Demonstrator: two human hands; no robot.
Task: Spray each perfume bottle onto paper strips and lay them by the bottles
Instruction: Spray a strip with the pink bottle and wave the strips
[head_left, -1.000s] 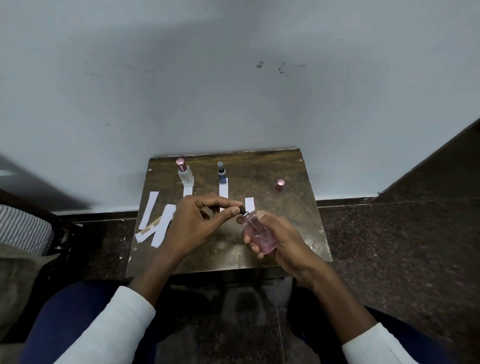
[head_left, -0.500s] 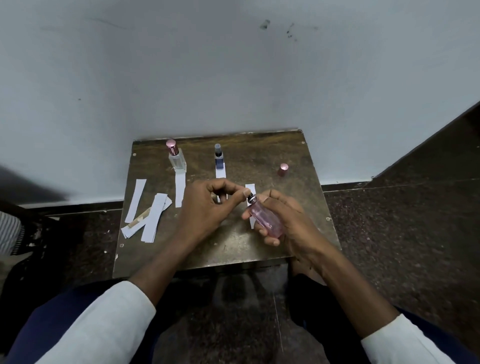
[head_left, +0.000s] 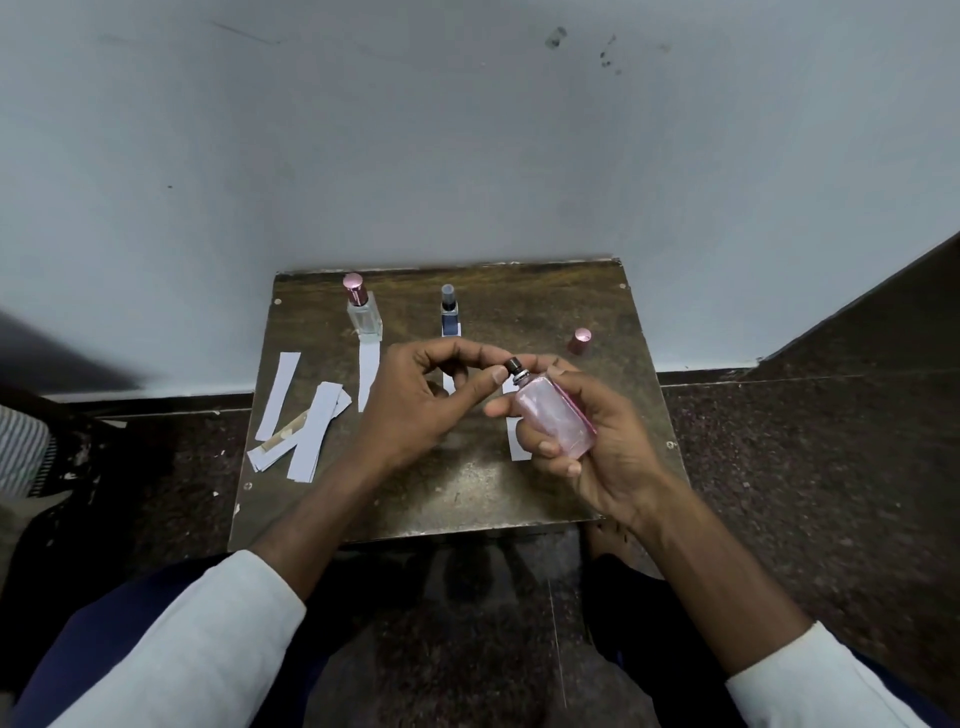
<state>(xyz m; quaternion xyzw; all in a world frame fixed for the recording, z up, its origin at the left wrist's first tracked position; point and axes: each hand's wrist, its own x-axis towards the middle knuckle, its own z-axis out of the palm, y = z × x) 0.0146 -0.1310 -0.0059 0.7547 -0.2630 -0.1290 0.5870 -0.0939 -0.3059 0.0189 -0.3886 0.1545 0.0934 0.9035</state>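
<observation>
Pink flat-sided glass perfume bottle (head_left: 555, 420) lies tilted in your right hand (head_left: 597, 441), fingers curled round it above the scuffed brown wooden table (head_left: 467, 493). Your left hand (head_left: 415, 405) pinches its small dark round nozzle (head_left: 515, 365). White paper strips (head_left: 306, 426) lie left.

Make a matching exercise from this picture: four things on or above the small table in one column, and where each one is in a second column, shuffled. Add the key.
Things
1. pink perfume bottle
2. loose pink cap
3. clear bottle with pink cap
4. heap of paper strips

Places
A. standing alone at the table's far right
B. lying at the table's left edge
C. held tilted in the right hand
D. upright at the far left, a strip in front of it

Pairs: 1-C, 2-A, 3-D, 4-B
</observation>
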